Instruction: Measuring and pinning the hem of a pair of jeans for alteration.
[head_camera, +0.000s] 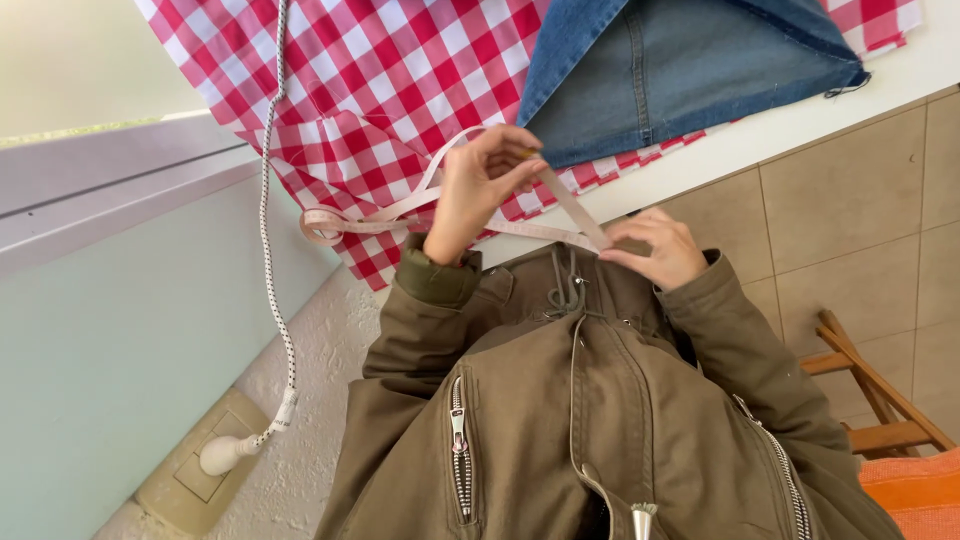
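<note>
Fingers of your left hand (485, 178) are pinched shut on the measuring tape (570, 205), thumb against fingertips, holding it up just above the table's near edge. Your right hand (655, 250) is loosely curled, its fingertips pressing the tape's lower end down by your jacket (600, 420) collar. Between the two hands the tape runs straight and tilted — the rest trails off to the left in loose loops over the red checked cloth (380, 80).

To read it well, I would keep that stretch taut and flat, with no twist, and let the slack loops lie free so they don't drag on your pinch.

Beyond your hands a piece of blue denim (680, 70) lies on the checked cloth, on the white table (780, 125). At left a speckled cord (268, 200) hangs down to a plug (225, 455) in the wall socket — well apart from the tape. A wooden chair (870, 390) with an orange seat stands near right on the tiled floor.
</note>
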